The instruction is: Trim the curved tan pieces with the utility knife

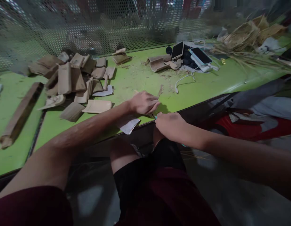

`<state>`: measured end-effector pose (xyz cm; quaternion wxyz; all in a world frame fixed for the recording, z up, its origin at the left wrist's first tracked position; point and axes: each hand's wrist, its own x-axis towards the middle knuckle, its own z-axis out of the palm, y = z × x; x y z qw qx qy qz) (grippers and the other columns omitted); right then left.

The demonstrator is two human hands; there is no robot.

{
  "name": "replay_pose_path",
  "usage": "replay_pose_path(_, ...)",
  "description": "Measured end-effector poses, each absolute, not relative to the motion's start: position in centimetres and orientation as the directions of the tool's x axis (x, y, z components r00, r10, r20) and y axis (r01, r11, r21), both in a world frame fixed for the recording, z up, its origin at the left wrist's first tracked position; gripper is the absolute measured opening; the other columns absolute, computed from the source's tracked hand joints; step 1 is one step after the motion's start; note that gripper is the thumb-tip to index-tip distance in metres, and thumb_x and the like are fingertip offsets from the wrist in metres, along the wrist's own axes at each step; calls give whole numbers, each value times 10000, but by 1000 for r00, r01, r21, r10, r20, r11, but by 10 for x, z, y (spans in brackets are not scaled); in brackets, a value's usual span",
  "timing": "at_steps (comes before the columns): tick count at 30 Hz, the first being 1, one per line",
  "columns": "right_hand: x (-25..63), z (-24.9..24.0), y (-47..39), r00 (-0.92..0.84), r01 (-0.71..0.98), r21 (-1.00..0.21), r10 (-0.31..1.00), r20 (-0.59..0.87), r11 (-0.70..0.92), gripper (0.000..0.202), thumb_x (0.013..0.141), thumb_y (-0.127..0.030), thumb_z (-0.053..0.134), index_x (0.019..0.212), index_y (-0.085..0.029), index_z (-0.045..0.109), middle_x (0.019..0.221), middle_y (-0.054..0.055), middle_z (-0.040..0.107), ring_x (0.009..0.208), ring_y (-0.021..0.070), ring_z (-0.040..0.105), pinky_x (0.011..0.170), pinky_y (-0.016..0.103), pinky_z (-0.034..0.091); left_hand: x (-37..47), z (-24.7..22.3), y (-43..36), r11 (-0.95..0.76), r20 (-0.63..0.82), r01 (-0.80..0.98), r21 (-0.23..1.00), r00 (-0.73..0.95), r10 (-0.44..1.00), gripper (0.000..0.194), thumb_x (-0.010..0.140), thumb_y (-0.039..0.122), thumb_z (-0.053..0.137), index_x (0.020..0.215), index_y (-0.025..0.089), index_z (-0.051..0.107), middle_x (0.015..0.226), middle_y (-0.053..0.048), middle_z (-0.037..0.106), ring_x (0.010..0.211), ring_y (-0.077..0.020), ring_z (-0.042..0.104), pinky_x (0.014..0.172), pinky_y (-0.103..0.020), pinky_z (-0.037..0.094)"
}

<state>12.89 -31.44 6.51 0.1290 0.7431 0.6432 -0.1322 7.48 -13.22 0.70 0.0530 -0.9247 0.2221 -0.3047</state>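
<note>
My left hand (145,103) is closed just above the front edge of the green table. Its fingers point down, and what they grip is hidden beneath them. My right hand (170,124) is closed at the table's edge, almost touching the left. A bit of teal shows at its fingertips and another below the wrist, so it seems to hold a slim teal-handled tool (155,117), mostly covered. A thin brown sliver (160,90) shows just behind the left hand. White paper (128,125) lies under my left forearm, partly over the edge.
Curved bamboo-like pieces (64,78) are heaped at the left, beside a long wooden bar (21,113). Two phones (177,51) and a white cable (183,80) lie at the back. Dry fibres (244,36) sit far right. A perforated metal screen (107,28) borders the table (133,73).
</note>
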Motion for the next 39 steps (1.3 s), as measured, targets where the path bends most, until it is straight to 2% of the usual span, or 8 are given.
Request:
replay_pose_path(9,121,57,-317,165,983,139,896,-413,-116,206,819,-39,598,976,-58,731,839,183,735,845,302,736,717,371,555,77,13,-146,-865,486,-395,-311,716,-502,405,1007,281,338,652,187,510,563,-27,511,468,-130,445,481,-313,321)
replay_pose_path(14,127,43,-325,261,965,79,920,-291,-248,344,989,-200,403,1152,-34,656,849,203,729,844,284,735,669,339,521,58,14,-143,-848,532,-378,-371,662,-528,350,992,232,349,652,213,430,567,2,466,493,-126,448,467,-314,290)
replay_pose_path(20,148,43,-331,292,937,-101,907,-302,-335,437,1030,-420,321,1152,-112,607,978,196,741,883,292,721,708,369,502,37,9,-136,-855,554,-351,-382,653,-516,313,995,230,356,682,233,358,575,25,419,507,-124,447,474,-316,312)
replay_pose_path(28,133,49,-335,289,952,-7,902,-320,-307,351,1037,-359,336,1178,-120,552,870,178,720,826,277,719,683,334,470,33,11,-139,-854,598,-354,-381,610,-520,315,977,182,350,665,231,342,575,24,389,513,-122,427,472,-304,304)
replay_pose_path(31,144,46,-338,298,912,-188,905,-305,-364,331,1020,-399,375,1118,-142,559,881,168,707,794,274,694,665,338,451,30,10,-139,-857,623,-388,-339,590,-514,306,966,173,369,667,233,346,578,25,392,513,-127,418,477,-307,297)
replay_pose_path(33,160,43,-339,288,795,-451,907,-306,-405,317,1003,-455,405,1039,-175,548,843,118,688,718,224,660,617,304,436,29,8,-139,-867,625,-399,-297,605,-493,314,973,192,371,664,235,343,577,29,387,512,-129,419,483,-309,303)
replay_pose_path(36,184,41,-333,222,403,-801,897,-383,-442,246,983,-453,454,920,-217,484,659,-6,581,509,135,550,497,255,408,30,6,-139,-898,624,-385,-214,653,-429,342,994,227,343,651,237,342,564,33,372,491,-129,400,486,-314,310)
replay_pose_path(39,199,45,-313,183,106,-918,915,-360,-382,216,934,-397,560,863,-224,452,620,-37,539,461,107,517,452,238,407,34,11,-135,-947,665,-308,-90,689,-287,411,1011,290,316,604,239,345,523,29,353,455,-127,357,473,-321,288)
